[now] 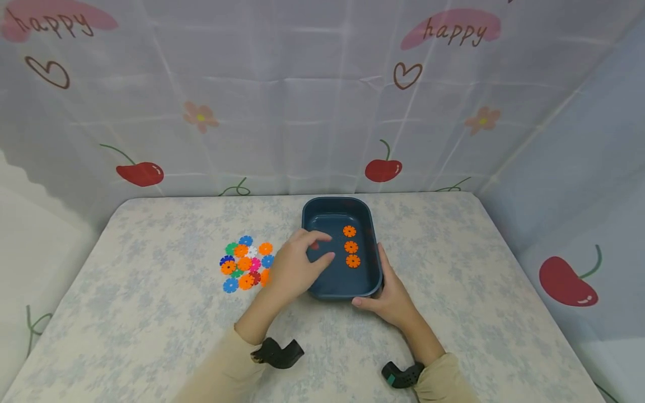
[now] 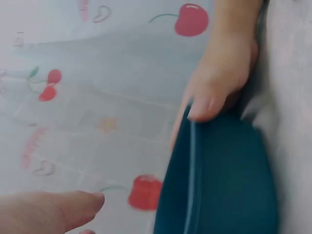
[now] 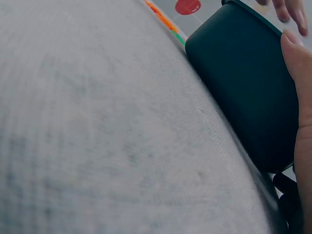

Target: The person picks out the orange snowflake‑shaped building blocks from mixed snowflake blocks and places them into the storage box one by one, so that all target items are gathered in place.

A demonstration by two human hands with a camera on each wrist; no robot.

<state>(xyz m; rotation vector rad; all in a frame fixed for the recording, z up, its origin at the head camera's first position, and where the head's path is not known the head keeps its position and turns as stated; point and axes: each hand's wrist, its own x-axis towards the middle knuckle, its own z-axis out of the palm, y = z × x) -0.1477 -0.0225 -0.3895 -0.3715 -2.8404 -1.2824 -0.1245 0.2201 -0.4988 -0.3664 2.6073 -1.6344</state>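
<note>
A dark blue-green rectangular tray (image 1: 330,285) sits on the table, with three orange notched plastic discs (image 1: 351,247) in a column along its right side. Over the tray's left side hovers my left hand (image 1: 292,266), thumb and forefinger spread apart with a gap between them. A bit of red (image 1: 314,245) shows just under that forefinger, mostly hidden by the hand. My right hand (image 1: 393,299) grips the tray's near right corner, thumb at the rim and fingers along the outer side; the left wrist view shows this thumb (image 2: 207,105) on the rim too.
Left of the tray lies a loose pile of notched discs (image 1: 244,264) in orange, blue, green, pink, red and white, partly behind my left hand. A patterned cloth covers the table (image 1: 151,330). A printed curtain (image 1: 282,112) hangs along the table's back edge.
</note>
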